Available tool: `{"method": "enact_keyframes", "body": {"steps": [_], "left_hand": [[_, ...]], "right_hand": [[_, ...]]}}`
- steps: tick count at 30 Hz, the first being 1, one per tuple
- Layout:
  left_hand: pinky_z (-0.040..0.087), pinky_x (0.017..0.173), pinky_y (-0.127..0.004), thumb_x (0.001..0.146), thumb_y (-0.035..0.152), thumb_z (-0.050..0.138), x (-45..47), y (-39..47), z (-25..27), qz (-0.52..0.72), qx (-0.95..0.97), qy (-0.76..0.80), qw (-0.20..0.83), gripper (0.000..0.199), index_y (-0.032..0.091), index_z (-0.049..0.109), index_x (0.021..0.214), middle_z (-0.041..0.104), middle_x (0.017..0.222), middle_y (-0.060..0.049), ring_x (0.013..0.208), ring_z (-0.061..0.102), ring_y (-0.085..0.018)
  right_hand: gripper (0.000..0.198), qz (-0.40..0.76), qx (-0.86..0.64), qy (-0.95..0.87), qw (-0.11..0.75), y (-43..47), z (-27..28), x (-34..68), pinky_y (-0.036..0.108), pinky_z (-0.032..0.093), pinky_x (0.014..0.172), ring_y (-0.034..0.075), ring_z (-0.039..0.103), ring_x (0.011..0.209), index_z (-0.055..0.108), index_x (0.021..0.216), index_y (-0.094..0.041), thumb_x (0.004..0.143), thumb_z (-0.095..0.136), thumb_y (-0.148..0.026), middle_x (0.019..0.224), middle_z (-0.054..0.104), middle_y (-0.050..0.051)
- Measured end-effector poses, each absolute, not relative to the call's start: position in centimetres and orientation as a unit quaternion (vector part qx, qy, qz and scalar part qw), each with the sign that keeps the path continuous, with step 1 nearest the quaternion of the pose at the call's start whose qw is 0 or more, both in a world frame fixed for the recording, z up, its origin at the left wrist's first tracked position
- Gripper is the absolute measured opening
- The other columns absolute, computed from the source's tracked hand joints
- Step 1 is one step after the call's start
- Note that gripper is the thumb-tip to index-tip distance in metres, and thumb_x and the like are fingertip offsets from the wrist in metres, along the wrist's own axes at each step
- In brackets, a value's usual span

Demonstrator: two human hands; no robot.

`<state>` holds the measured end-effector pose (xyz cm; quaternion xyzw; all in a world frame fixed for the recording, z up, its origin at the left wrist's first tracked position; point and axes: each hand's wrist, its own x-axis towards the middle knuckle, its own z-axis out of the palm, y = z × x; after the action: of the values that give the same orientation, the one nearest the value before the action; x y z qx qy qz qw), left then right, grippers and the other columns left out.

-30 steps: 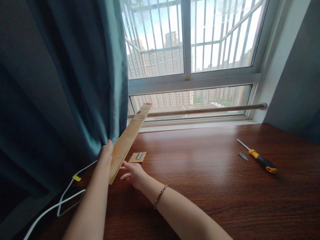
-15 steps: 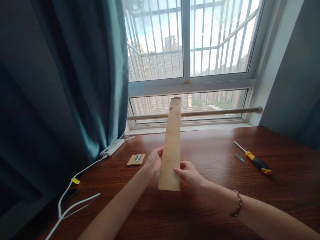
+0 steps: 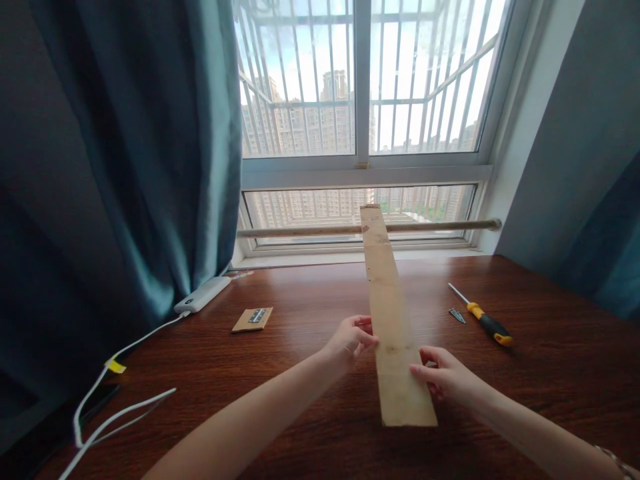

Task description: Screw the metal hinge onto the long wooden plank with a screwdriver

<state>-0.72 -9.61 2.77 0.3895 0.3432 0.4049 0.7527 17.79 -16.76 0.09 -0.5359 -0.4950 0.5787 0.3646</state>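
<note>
A long, pale wooden board (image 3: pixel 395 313) with dark marks at its far end is held up over the table, its length pointing toward the window. My left hand (image 3: pixel 350 340) grips the board's left edge, thumb on the near side and fingers partly hidden behind it. On the right edge, closer to the near end, my right hand (image 3: pixel 443 373) is closed with the thumb on top and the fingers beneath. To the right lie a screwdriver (image 3: pixel 493 328) with a black and yellow handle and several screws (image 3: pixel 457 315).
A small cardboard piece (image 3: pixel 245 322) with a dark metal part (image 3: pixel 257 315) on it lies left on the brown table (image 3: pixel 300 400). Behind it are a white power bank (image 3: pixel 203 295) with a white cable (image 3: pixel 140 343) and a blue curtain (image 3: pixel 210 133). A window stands behind the table.
The board's near end has swung right and come closer, both hands moving with it. The view has shifted slightly, so the table items appear further left.
</note>
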Motion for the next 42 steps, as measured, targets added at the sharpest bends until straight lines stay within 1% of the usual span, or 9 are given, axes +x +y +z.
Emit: {"method": "enact_keyframes", "body": {"steps": [8,24,29,31,33,36,37,39,42], "left_hand": [[0.045,0.076,-0.029,0.045,-0.010,0.060,-0.7,-9.3,0.5,0.392,0.366,0.371,0.758,0.037,0.012,0.058,0.075,0.065,0.078,-0.008,0.076,0.062,-0.017],[0.046,0.081,-0.030,0.042,-0.009,0.065,-0.7,-7.1,0.0,0.398,0.378,0.391,0.739,0.041,0.013,0.059,0.076,0.066,0.080,-0.007,0.083,0.063,-0.020],[0.046,0.083,-0.033,0.045,0.002,0.075,-1.0,-7.1,-0.1,0.376,0.431,0.379,0.728,0.042,0.013,0.062,0.083,0.067,0.087,-0.010,0.086,0.063,-0.022],[0.046,0.083,-0.036,0.048,0.011,0.079,-1.7,-7.2,0.0,0.372,0.469,0.381,0.705,0.048,0.013,0.061,0.092,0.067,0.089,-0.012,0.086,0.063,-0.023],[0.047,0.083,-0.038,0.051,0.017,0.079,-3.4,-6.9,0.1,0.382,0.510,0.400,0.659,0.054,0.014,0.058,0.100,0.067,0.091,-0.013,0.087,0.063,-0.023],[0.044,0.088,-0.038,0.056,0.022,0.075,-8.0,-5.3,0.3,0.408,0.594,0.450,0.528,0.053,0.014,0.055,0.104,0.065,0.096,-0.012,0.094,0.061,-0.022],[0.042,0.091,-0.038,0.059,0.024,0.072,-9.9,-4.5,0.3,0.413,0.624,0.469,0.469,0.051,0.014,0.055,0.106,0.064,0.098,-0.011,0.096,0.060,-0.022],[0.039,0.094,-0.038,0.061,0.024,0.069,-14.2,-2.7,0.2,0.400,0.662,0.542,0.329,0.049,0.014,0.054,0.106,0.062,0.103,-0.011,0.102,0.057,-0.023],[0.037,0.095,-0.038,0.065,0.031,0.066,-19.6,-0.5,-0.4,0.326,0.638,0.688,0.115,0.060,0.010,0.047,0.117,0.053,0.117,-0.017,0.111,0.051,-0.027]], "right_hand": [[0.047,0.576,-0.527,-0.525,0.339,-16.4,-1.7,18.9,0.020,0.027,0.038,0.005,0.035,0.041,0.059,0.079,-0.013,0.059,0.066,-0.054,0.056,0.047,-0.004],[0.041,0.582,-0.526,-0.535,0.314,-13.6,-1.9,19.7,0.018,0.029,0.040,0.004,0.038,0.040,0.065,0.085,-0.010,0.066,0.065,-0.046,0.052,0.049,-0.003],[0.041,0.568,-0.541,-0.583,0.213,-12.3,-1.1,20.7,0.022,0.036,0.041,0.008,0.043,0.039,0.064,0.086,-0.011,0.067,0.062,-0.048,0.049,0.048,-0.003],[0.040,0.507,-0.579,-0.616,0.169,-11.9,0.2,21.0,0.024,0.036,0.040,0.010,0.044,0.039,0.064,0.086,-0.011,0.071,0.059,-0.048,0.051,0.051,0.000],[0.039,0.360,-0.626,-0.668,0.180,-11.5,1.9,21.0,0.025,0.038,0.044,0.014,0.051,0.046,0.063,0.088,-0.013,0.072,0.059,-0.048,0.063,0.058,0.006],[0.038,0.111,-0.618,-0.737,0.248,-11.4,5.2,19.8,0.029,0.042,0.059,0.019,0.059,0.068,0.060,0.099,-0.016,0.075,0.058,-0.046,0.096,0.062,0.011],[0.037,0.083,-0.599,-0.755,0.252,-11.5,6.2,18.9,0.030,0.042,0.062,0.020,0.059,0.072,0.059,0.102,-0.017,0.078,0.055,-0.046,0.100,0.062,0.011],[0.035,0.110,-0.558,-0.789,0.232,-11.7,7.8,16.8,0.029,0.042,0.064,0.019,0.060,0.073,0.058,0.104,-0.018,0.082,0.052,-0.045,0.097,0.063,0.008],[0.030,0.164,-0.491,-0.838,0.174,-11.9,8.8,12.8,0.027,0.042,0.066,0.020,0.061,0.078,0.059,0.102,-0.018,0.082,0.053,-0.041,0.088,0.066,0.005]]}}
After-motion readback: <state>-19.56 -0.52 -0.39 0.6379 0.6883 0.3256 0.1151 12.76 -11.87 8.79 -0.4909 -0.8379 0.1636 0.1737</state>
